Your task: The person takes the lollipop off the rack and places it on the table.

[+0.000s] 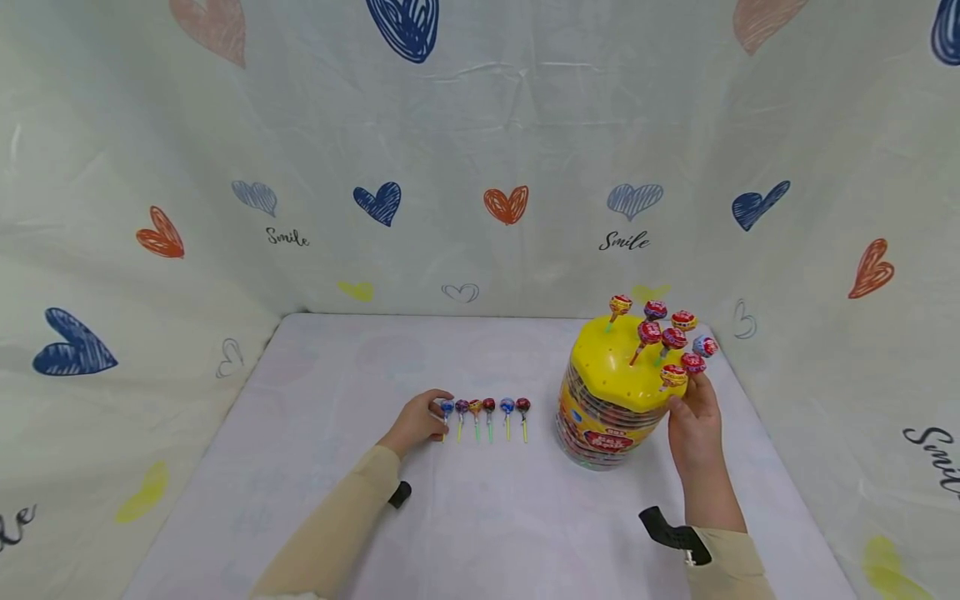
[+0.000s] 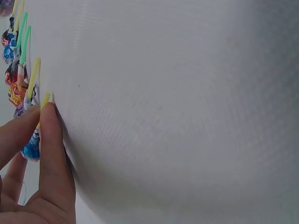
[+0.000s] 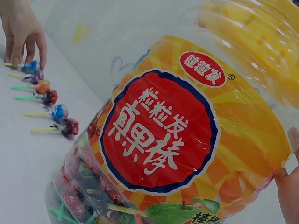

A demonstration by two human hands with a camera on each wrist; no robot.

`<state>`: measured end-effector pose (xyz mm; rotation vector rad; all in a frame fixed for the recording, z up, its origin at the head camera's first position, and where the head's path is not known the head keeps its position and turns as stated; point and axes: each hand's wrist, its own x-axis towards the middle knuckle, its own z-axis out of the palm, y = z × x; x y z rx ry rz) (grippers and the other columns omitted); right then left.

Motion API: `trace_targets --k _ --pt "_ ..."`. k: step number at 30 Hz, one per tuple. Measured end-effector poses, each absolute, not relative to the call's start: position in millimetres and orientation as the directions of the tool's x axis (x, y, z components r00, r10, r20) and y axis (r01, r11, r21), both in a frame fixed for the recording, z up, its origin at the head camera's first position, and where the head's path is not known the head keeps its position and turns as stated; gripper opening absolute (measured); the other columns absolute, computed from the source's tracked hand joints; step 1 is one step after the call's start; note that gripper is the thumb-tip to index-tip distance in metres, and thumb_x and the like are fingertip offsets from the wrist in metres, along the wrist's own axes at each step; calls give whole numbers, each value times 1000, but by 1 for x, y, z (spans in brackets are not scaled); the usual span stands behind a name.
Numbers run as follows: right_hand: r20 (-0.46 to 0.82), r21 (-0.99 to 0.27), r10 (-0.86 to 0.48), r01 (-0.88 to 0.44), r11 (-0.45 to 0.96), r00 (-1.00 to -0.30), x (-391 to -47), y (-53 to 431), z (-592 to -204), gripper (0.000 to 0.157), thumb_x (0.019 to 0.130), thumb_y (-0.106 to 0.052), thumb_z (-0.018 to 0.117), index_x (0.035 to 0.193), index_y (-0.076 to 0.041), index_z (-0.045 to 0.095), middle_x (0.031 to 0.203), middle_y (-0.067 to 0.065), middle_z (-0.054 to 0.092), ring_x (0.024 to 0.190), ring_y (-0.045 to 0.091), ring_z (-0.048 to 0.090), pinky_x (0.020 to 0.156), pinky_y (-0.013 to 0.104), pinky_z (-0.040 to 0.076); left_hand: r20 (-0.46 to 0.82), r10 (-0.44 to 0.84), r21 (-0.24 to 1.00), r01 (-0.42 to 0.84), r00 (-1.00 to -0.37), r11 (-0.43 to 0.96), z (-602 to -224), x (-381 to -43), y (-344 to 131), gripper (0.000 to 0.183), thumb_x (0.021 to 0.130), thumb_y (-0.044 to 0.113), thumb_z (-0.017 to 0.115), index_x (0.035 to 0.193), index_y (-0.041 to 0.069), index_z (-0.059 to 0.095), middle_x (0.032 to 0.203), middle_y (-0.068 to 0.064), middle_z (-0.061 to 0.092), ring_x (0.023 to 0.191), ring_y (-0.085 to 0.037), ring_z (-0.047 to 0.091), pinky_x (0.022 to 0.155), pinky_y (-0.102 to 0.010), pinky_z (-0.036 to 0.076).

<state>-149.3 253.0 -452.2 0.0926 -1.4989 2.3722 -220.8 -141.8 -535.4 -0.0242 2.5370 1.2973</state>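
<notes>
At the left end of a row on the table, my left hand pinches the yellow stick of a blue-wrapped lollipop between thumb and finger. Beside it, an orange lollipop and several others lie side by side, sticks toward me. My right hand grips the side of a big clear candy jar, just under its yellow lid; some of its fingers are hidden behind the jar. Several wrapped lollipops, such as a red one, stand in holes in the lid.
The white-covered table ends at a pale curtain printed with hearts, which hangs behind and on both sides. Through the jar's wall, more lollipops show inside it. A black strap is at the right wrist.
</notes>
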Motion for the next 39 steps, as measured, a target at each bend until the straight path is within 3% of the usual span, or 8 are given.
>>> trace_targets --k 39 --pt "248 -847 232 -327 -419 -941 -149 253 -454 45 98 1 50 142 -10 50 147 5 38 135 17 34 109 22 32 -270 120 740 -126 -955 661 -535 -224 -145 59 75 -7 78 129 6 57 86 -7 60 58 -14 60 57 -27 51"
